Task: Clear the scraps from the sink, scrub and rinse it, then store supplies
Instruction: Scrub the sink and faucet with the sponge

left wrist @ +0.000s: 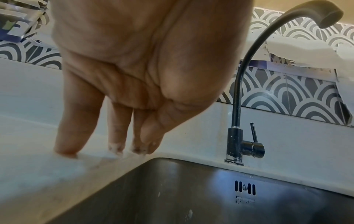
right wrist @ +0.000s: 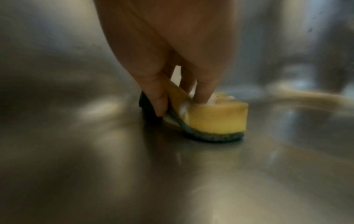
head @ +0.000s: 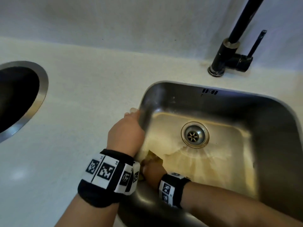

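Note:
The steel sink (head: 265, 112) holds a film of yellowish soapy water around its drain (head: 195, 134). My right hand (head: 153, 173) reaches down into the near left corner and grips a yellow sponge (right wrist: 214, 116) with a dark green scouring side, pressed against the sink wall (right wrist: 229, 174). Only a yellow corner of the sponge (head: 154, 157) shows in the head view. My left hand (head: 127, 130) rests on the white counter at the sink's left rim, its straight, soapy fingertips (left wrist: 114, 147) touching the counter edge (left wrist: 57, 174).
A black tap (head: 229, 51) with a side lever (left wrist: 253, 133) stands behind the sink; its spout (left wrist: 325, 15) arches overhead. A round steel-rimmed opening (head: 21, 99) is set into the white counter (head: 82, 95) at the left. Patterned tiles (left wrist: 287, 94) line the back wall.

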### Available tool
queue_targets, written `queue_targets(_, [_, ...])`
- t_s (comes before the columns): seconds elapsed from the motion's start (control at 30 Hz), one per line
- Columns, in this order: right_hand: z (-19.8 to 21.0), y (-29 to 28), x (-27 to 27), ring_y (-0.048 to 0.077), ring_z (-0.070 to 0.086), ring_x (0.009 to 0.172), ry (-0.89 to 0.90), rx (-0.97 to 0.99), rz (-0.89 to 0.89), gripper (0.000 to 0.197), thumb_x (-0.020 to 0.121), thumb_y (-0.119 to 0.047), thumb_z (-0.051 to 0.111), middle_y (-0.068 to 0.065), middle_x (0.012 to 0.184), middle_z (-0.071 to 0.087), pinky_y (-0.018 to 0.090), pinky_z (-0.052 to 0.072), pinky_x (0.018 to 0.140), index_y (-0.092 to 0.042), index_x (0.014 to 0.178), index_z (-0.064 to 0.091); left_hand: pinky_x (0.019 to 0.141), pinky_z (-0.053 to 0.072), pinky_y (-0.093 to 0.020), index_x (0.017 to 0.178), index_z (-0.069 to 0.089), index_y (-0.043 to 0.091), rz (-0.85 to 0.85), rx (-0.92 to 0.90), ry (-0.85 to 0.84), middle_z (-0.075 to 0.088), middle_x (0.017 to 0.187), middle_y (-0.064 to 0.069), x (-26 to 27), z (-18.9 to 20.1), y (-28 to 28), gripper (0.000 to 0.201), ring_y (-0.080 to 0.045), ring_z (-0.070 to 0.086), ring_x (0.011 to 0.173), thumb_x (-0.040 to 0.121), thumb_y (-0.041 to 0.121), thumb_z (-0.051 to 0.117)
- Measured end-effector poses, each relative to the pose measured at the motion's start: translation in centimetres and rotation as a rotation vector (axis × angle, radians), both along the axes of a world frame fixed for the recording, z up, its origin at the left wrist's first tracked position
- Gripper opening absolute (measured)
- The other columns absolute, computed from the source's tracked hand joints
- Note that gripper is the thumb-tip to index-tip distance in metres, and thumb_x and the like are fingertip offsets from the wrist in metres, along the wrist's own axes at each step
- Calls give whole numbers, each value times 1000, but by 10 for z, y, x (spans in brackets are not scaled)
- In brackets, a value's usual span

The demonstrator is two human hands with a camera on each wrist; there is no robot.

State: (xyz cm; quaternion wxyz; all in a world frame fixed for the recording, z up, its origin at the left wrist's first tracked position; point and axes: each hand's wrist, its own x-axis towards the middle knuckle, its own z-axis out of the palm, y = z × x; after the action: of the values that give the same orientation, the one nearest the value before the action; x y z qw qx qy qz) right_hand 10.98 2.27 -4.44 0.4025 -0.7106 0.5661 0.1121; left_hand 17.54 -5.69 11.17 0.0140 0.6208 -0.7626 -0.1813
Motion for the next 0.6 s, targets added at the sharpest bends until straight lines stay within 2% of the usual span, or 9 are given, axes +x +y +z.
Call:
queue_targets(0.1, [7, 22, 12, 37, 47, 121, 49, 95, 84, 33, 99, -6, 38, 24, 132, 50, 42, 37, 99, 4, 126, 54, 67, 39, -30, 130, 42, 21, 16, 0, -19, 58, 113, -6, -4, -1, 2, 49, -26, 61, 93, 86, 3, 38])
queue_targets(0.23, [14, 35, 16, 37, 47, 124, 42, 215, 118, 36, 100, -11, 37, 19, 137, 48, 44, 38, 100, -4, 133, 51, 66, 37, -30, 129, 42, 16, 39, -15, -56, 57, 114, -9, -10, -1, 4, 45, -27, 62, 91, 86, 3, 37])
queue_targets(0.3, [17, 38, 10, 37, 47, 125, 24, 229, 162, 39, 97, -17, 48, 17, 139, 47, 45, 38, 102, -6, 134, 50, 66, 37, -30, 129, 42, 14, 44, -35, -75, 58, 113, -10, -13, 0, 3, 43, -27, 62, 91, 88, 4, 36])
queue_targets(0.37, [20, 42, -2, 33, 50, 123, -46, 266, 147, 43, 91, -24, 60, 13, 138, 50, 40, 42, 103, -10, 131, 54, 65, 37, -30, 129, 42, 14, 42, -50, -89, 59, 110, -10, -15, 1, 1, 43, -26, 62, 90, 88, 5, 36])
queue_targets(0.4, [21, 40, -10, 30, 54, 118, -74, 280, 146, 40, 89, -21, 61, 12, 135, 54, 33, 44, 101, -11, 128, 57, 65, 37, -30, 129, 43, 14, 40, -50, -93, 59, 109, -10, -15, 1, -1, 43, -26, 61, 89, 88, 5, 37])
queue_targets(0.47, [28, 29, -33, 25, 59, 104, -113, 309, 85, 34, 87, -12, 60, 12, 125, 61, 15, 45, 87, -11, 121, 62, 67, 38, -30, 127, 45, 15, 28, -41, -102, 61, 107, -10, -16, 3, -6, 41, -26, 61, 91, 88, 7, 37])
queue_targets(0.5, [33, 18, -49, 22, 59, 98, -140, 295, -4, 32, 85, -11, 61, 10, 119, 64, 12, 45, 82, -13, 117, 64, 67, 39, -31, 126, 46, 16, 19, -39, -109, 61, 107, -9, -16, 2, -9, 39, -26, 61, 93, 88, 9, 37])
queue_targets(0.57, [46, -14, -83, 21, 59, 100, -128, 110, -190, 26, 82, -15, 63, 3, 111, 66, 24, 46, 82, -21, 107, 64, 67, 40, -31, 122, 49, 18, 7, -41, -123, 62, 105, -9, -15, 1, -14, 35, -28, 62, 93, 89, 13, 37])
queue_targets(0.6, [51, -30, -102, 23, 60, 103, -98, -14, -299, 23, 83, -17, 62, 2, 110, 66, 25, 44, 81, -24, 105, 63, 67, 39, -31, 120, 50, 18, 9, -41, -128, 63, 106, -9, -15, -1, -16, 34, -29, 62, 93, 89, 14, 37])
